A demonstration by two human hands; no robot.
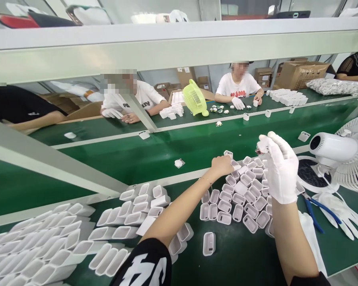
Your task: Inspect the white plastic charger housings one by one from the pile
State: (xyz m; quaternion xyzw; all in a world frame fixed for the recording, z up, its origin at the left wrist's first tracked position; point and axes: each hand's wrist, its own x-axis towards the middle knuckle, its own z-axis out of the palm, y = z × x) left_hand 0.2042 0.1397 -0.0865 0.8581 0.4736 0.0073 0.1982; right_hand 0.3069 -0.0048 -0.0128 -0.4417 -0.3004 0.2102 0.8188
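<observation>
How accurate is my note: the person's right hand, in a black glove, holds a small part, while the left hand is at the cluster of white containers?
One slip: the glove is white, not black, as the head view shows. The right hand does hold a small part, and the left hand is at the white containers.

"What crossed the upper view?"
"A long pale shelf (179, 55) ran there, above green worktops (232, 258)."
"And behind?"
"Grey-white wall panels (155, 6), with cardboard boxes (300, 75) standing before them."
</observation>
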